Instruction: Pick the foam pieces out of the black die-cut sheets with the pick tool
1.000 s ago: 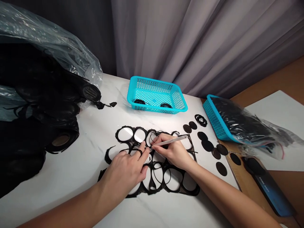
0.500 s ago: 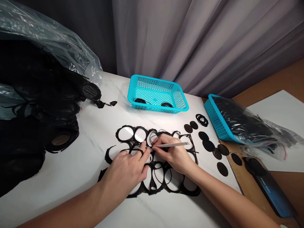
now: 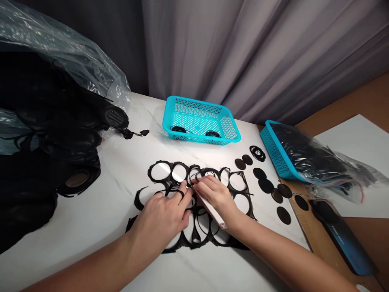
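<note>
Black hole-cut sheet (image 3: 194,211) lies flat on the desk (image 3: 112,247), beneath both hands, neither nearer. The left hand (image 3: 164,211) rests on it, fingers extended, gripping nothing visible; the right hand (image 3: 216,198) grips a white stick (image 3: 214,212) slanting from beside the left fingertips back toward the right wrist.

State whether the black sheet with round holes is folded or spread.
Spread: the black sheet lies out flat, its round holes in rows, with the white table showing through them.
</note>
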`<move>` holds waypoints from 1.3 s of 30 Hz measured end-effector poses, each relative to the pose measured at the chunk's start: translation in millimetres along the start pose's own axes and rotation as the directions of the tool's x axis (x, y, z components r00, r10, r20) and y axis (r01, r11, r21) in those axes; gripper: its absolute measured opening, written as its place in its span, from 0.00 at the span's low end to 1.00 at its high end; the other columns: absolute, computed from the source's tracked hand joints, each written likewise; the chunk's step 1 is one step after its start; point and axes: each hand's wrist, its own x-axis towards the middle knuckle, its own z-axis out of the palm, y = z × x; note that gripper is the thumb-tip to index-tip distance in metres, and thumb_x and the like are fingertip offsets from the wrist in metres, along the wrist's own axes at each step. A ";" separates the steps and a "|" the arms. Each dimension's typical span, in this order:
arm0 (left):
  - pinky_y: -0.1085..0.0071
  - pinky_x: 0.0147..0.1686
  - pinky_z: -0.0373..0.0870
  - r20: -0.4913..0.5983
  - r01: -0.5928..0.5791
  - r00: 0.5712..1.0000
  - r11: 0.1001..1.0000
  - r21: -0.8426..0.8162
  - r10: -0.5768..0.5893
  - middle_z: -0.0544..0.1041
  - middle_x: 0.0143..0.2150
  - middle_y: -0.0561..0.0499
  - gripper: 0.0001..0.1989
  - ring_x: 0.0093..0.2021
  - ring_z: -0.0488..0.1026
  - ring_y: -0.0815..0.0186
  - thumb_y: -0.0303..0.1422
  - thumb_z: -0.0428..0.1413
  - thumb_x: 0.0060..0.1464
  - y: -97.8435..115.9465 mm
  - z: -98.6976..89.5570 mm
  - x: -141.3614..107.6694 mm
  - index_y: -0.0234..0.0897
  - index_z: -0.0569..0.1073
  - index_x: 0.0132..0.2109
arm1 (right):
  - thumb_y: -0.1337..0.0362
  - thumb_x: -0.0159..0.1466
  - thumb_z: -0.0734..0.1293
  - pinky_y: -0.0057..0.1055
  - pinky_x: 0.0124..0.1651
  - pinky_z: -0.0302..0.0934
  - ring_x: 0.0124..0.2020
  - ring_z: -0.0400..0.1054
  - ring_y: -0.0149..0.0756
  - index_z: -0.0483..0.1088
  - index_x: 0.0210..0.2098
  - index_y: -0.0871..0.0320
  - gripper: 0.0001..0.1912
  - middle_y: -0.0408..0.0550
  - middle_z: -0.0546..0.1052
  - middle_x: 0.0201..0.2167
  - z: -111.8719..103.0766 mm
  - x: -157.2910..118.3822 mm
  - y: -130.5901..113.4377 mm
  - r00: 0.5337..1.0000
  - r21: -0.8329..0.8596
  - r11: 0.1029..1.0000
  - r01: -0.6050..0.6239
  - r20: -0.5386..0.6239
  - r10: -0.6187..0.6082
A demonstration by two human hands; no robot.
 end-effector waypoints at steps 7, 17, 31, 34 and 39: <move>0.65 0.27 0.70 -0.005 0.007 1.000 1.000 0.014 -0.007 0.77 0.56 0.49 0.20 0.21 0.68 0.66 0.31 0.59 0.51 -0.6 -0.9 -1.2 0.39 0.78 0.53 | 0.69 0.67 0.64 0.31 0.41 0.66 0.41 0.74 0.37 0.67 0.33 0.56 0.06 0.46 0.79 0.40 -6.3 9.3 4.9 0.960 0.235 0.936 -0.262 -0.032 0.277; 0.63 0.28 0.73 0.051 0.019 0.999 0.992 -0.126 -0.012 0.75 0.58 0.53 0.20 0.23 0.70 0.66 0.32 0.58 0.55 -10.4 -3.5 -4.8 0.40 0.75 0.55 | 0.63 0.64 0.69 0.33 0.45 0.64 0.44 0.74 0.39 0.69 0.29 0.58 0.09 0.49 0.79 0.43 -22.9 10.2 14.5 0.851 0.569 0.658 -0.494 0.162 0.499; 0.62 0.30 0.75 0.051 0.061 0.998 0.946 -0.318 -0.047 0.76 0.55 0.53 0.15 0.34 0.78 0.61 0.31 0.53 0.62 -28.8 -36.8 -9.2 0.41 0.74 0.54 | 0.64 0.64 0.67 0.35 0.51 0.58 0.53 0.66 0.41 0.63 0.27 0.58 0.11 0.48 0.74 0.40 -59.2 -15.6 8.6 0.793 0.439 0.663 -0.607 0.396 0.464; 0.62 0.27 0.75 0.297 0.168 0.945 0.981 -0.094 -0.134 0.70 0.63 0.49 0.21 0.33 0.79 0.60 0.34 0.56 0.62 -41.3 -37.8 -5.8 0.40 0.71 0.61 | 0.67 0.64 0.66 0.32 0.44 0.57 0.43 0.65 0.36 0.63 0.28 0.58 0.09 0.45 0.71 0.38 -68.9 -21.5 5.9 0.774 0.323 0.721 -0.613 0.431 0.464; 0.61 0.30 0.76 0.507 0.145 0.851 0.989 0.029 -0.139 0.60 0.70 0.46 0.24 0.32 0.79 0.59 0.39 0.54 0.64 -37.9 -36.8 -8.2 0.46 0.67 0.66 | 0.66 0.63 0.70 0.27 0.35 0.55 0.33 0.59 0.30 0.65 0.29 0.59 0.10 0.44 0.69 0.32 -82.7 -37.3 16.3 0.668 0.423 0.526 -0.738 0.569 0.480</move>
